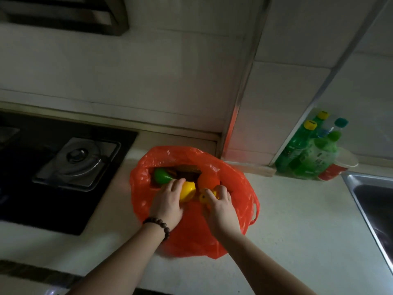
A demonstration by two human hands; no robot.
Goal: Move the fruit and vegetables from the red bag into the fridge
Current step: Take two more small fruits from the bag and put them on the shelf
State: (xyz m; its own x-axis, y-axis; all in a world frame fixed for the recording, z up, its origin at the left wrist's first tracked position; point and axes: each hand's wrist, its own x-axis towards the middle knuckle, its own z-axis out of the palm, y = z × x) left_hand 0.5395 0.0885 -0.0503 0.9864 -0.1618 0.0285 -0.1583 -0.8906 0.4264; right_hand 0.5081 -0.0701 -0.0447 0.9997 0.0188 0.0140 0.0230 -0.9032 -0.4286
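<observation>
Both hands are in the crinkled red plastic bag (191, 235) on the pale countertop (297, 220) — left hand (168, 204) gripping a round yellow fruit (188, 190), right hand (221, 206) grasping a smaller yellow fruit (204, 198); green pepper (161, 176) and orange (207, 180) lie inside.

We get a dim, underexposed frame, darkest over the hob (63, 167) at left and along the bottom edge. Soft light falls on the countertop (297, 220) and tiled wall (127, 71), with no hard shadows. The metal corner strip (238, 107) picks up a red glare. Straight lines bow from wide-angle distortion, and the green bottles (308, 150) look smeared.
</observation>
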